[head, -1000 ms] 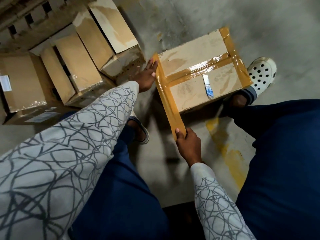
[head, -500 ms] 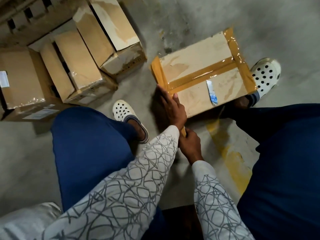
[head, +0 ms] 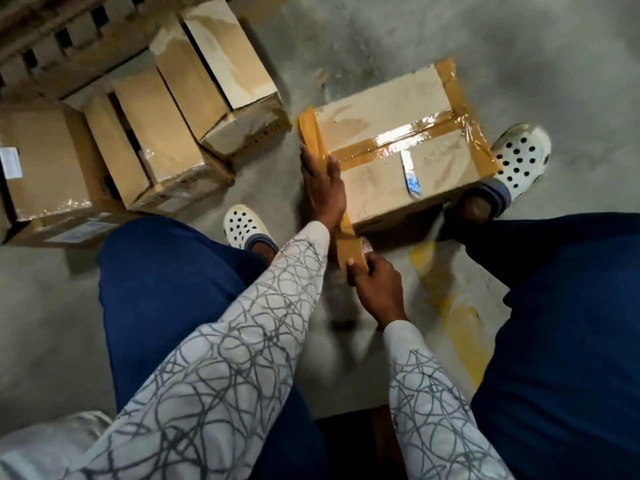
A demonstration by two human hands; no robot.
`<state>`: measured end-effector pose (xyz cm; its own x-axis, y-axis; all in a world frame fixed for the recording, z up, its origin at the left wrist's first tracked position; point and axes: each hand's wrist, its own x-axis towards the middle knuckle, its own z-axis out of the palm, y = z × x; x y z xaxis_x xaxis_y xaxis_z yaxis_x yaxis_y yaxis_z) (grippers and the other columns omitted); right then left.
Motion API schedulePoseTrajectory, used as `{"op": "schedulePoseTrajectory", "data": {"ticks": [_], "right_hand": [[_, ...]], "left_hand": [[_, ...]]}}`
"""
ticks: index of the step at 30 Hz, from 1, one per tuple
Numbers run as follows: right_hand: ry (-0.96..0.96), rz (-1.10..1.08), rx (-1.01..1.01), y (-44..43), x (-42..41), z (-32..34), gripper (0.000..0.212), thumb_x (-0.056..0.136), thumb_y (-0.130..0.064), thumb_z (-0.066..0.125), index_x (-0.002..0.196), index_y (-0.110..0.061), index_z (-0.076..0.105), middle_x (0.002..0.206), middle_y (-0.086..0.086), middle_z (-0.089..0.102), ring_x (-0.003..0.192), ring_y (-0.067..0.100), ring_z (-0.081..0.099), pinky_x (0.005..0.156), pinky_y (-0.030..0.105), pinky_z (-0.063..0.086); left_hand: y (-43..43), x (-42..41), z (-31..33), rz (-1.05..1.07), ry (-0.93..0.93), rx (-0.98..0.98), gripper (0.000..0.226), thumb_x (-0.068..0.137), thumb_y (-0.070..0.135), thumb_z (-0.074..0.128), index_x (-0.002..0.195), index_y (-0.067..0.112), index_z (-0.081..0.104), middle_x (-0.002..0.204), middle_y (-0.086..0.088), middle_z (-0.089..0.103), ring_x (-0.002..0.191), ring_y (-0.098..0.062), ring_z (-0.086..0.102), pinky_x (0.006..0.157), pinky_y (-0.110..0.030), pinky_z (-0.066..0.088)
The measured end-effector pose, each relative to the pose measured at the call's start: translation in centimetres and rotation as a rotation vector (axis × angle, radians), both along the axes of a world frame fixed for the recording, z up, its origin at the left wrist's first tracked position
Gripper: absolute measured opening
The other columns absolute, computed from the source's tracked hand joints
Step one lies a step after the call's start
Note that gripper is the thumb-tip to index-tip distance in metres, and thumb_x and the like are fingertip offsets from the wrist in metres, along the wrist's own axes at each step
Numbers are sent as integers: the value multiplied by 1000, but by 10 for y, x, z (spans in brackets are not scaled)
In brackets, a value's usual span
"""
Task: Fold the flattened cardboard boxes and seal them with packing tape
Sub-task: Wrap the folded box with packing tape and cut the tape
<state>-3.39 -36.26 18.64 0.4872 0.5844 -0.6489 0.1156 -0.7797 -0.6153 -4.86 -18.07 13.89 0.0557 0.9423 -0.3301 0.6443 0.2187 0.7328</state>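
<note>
A folded cardboard box (head: 388,109) stands on the concrete floor between my feet, with brown tape along its centre seam and right edge. A strip of brown packing tape (head: 313,138) runs down its left edge. My left hand (head: 323,188) lies flat on that strip, fingers spread, pressing it against the box edge. Nearer to me, my right hand (head: 375,287) is closed on the tape roll (head: 351,252), and the strip stretches from the roll up to the box.
Several sealed cardboard boxes (head: 156,133) lie in a row at the left, beside a wooden pallet (head: 62,36) at the top left. My white perforated clogs (head: 244,225) flank the box. Yellow paint marks (head: 450,306) streak the floor at the right.
My left hand moved from the box's far left corner down the taped edge and now presses flat on the strip. My right hand has stayed at the tape roll.
</note>
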Motion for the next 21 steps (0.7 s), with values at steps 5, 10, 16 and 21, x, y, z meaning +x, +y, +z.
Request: {"op": "schedulePoseTrajectory", "data": {"ticks": [5,10,16,21], "right_hand": [[49,-92,-5,-7,10,-9,34,96,-41,61,116,-16,68,111,7,73,104,27,66,91,35,50],[51,-86,-3,-4,7,-15,35,96,-40,61,120,-15,67,116,6,72,107,25,65,95,38,51],[81,-139,-46,8,3,-12,33,96,-37,62,117,-13,67,113,8,71,105,26,64,83,26,42],[24,-145,-41,6,9,-15,30,91,-41,65,106,-16,72,100,8,75,97,25,68,85,31,50]], "left_hand": [[73,0,-5,-48,24,10,56,108,37,30,158,18,16,164,-10,22,147,-26,29,116,-37,26],[122,14,0,27,18,-29,32,106,29,32,92,14,56,97,-9,62,96,-27,61,73,-31,39],[90,4,-5,111,-196,-68,56,104,44,36,154,20,27,156,-11,39,138,-28,42,111,-38,36],[-40,-9,11,392,-108,-214,74,99,59,34,158,18,20,159,-13,32,142,-31,37,114,-41,31]]}}
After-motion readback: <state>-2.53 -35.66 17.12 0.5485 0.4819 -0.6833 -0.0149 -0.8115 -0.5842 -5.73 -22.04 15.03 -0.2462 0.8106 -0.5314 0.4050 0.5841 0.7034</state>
